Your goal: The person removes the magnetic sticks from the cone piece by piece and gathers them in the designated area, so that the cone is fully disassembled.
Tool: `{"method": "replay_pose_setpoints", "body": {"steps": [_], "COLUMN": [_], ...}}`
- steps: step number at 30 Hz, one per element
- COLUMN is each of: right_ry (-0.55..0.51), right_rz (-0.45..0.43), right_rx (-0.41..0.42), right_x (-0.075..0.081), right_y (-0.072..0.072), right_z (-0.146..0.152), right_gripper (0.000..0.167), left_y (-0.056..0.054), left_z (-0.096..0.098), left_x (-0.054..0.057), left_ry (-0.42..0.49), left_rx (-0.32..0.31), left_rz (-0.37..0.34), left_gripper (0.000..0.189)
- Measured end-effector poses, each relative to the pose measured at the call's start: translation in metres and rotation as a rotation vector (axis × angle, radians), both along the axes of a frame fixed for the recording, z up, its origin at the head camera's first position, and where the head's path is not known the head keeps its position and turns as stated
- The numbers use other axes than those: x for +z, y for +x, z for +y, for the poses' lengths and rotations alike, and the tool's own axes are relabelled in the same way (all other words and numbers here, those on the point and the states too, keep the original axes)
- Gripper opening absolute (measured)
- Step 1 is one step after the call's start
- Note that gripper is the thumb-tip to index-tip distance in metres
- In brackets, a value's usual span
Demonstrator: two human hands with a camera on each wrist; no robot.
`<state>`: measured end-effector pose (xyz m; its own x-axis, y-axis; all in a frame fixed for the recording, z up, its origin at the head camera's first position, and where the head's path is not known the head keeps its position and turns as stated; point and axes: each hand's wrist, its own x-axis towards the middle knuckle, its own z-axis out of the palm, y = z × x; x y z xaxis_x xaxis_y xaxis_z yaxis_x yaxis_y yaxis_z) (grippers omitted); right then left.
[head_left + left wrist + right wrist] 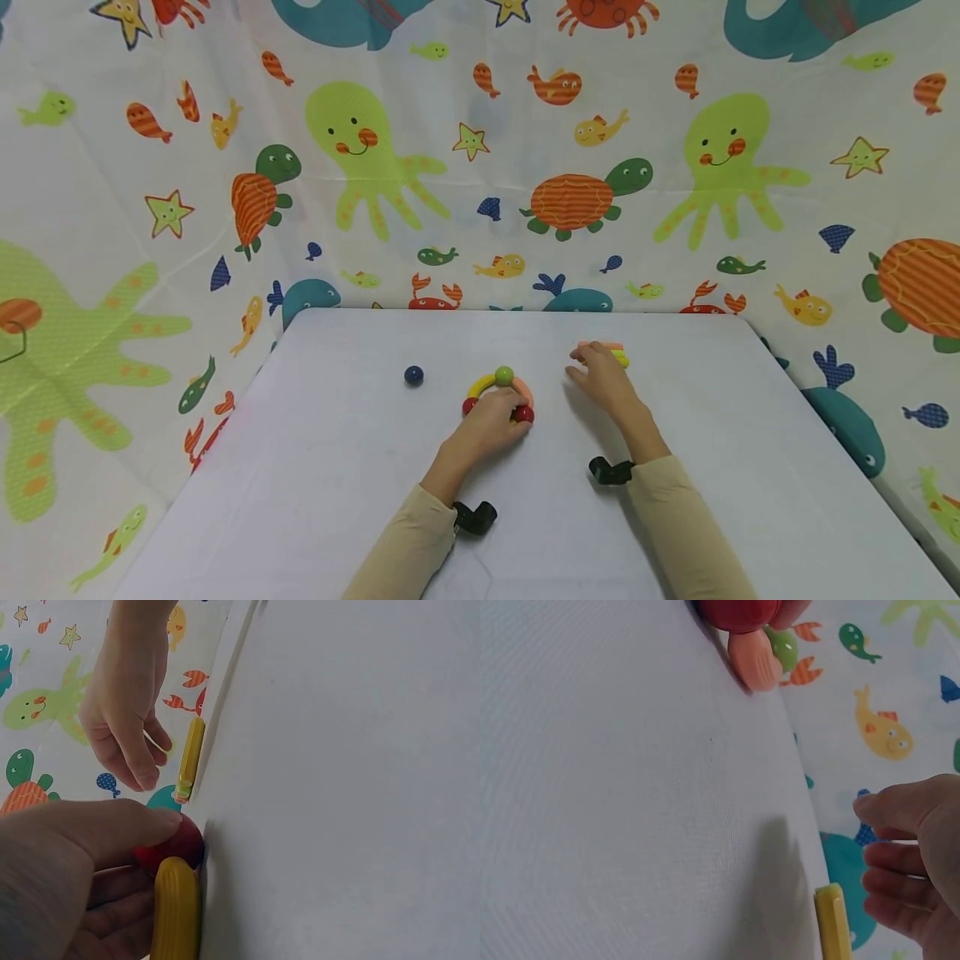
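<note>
A ring of curved rods and balls lies on the table: a yellow curved rod (pixel 480 386), a green ball (pixel 504 376), an orange-pink curved rod (pixel 523 389) and red balls. My left hand (pixel 489 423) pinches the right red ball (pixel 184 844) between thumb and fingers, covering the ring's near side. A yellow rod (pixel 177 907) runs beside that ball. My right hand (pixel 609 387) hovers by a small group of yellow and orange rods (pixel 622 358), partly hiding them. Its loosely bent fingers (pixel 896 859) hold nothing, above a yellow rod (pixel 832 922).
A dark blue ball (pixel 414 376) sits on the white table (pixel 337 467) left of the ring. Behind the table's far edge hangs a curtain (pixel 442 183) with sea animals. Each wrist carries a small black camera (pixel 477 518).
</note>
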<state>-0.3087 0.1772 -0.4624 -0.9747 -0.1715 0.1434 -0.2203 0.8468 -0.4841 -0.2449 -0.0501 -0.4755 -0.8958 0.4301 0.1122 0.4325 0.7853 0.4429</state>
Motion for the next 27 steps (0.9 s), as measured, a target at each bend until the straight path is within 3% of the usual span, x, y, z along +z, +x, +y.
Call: {"method": "replay_pose_setpoints", "body": {"steps": [10,17,27], "right_ry": [0.003,-0.009,-0.017], "right_rz": [0.000,0.040,0.026], "right_rx": [0.026,0.057,0.067], "right_x": [0.001,0.000,-0.002], "right_y": [0.008,0.014,0.019], "right_z": [-0.009,-0.014,-0.021], "right_gripper": [0.034,0.033,0.034], "left_y": [0.002,0.006,0.008], "left_z": [0.000,-0.003,-0.001], "left_x": [0.008,0.019,0.023], "left_ry": [-0.014,-0.003,-0.015], "left_rx": [-0.079,-0.108,-0.148], "left_rz": [-0.072,-0.165,-0.200], "left_gripper": [0.029,0.033,0.032]}}
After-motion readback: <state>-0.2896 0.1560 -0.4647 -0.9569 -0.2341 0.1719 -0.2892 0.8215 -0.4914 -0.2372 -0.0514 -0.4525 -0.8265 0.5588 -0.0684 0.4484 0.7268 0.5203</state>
